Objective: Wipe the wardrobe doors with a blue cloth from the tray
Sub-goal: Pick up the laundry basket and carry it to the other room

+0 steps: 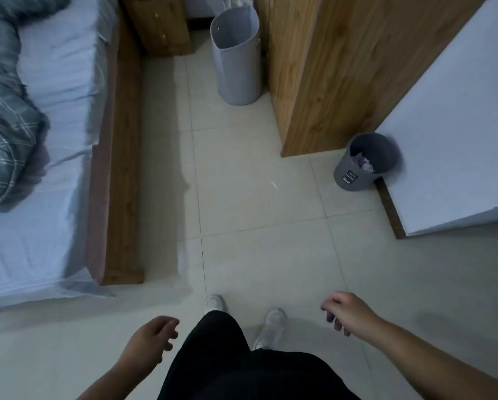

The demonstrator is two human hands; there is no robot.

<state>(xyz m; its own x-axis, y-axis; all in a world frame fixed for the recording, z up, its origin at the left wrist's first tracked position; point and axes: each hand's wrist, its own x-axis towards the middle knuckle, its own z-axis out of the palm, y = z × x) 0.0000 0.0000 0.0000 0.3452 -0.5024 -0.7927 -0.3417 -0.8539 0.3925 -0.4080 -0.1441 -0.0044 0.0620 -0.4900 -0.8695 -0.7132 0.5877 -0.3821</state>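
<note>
Tiled floor [256, 197] between bed [40, 168] and wardrobe [328, 76]

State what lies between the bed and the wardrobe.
In the head view, tiled floor lies between the bed and the wardrobe, bare but for a tall basket at the far end, beside the wardrobe.

wardrobe [328, 67]: top cropped | bed [40, 226]: left side cropped | bin [354, 174]: contents unclear

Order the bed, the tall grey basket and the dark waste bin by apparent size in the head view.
1. bed
2. tall grey basket
3. dark waste bin, though it stands nearer the camera
</note>
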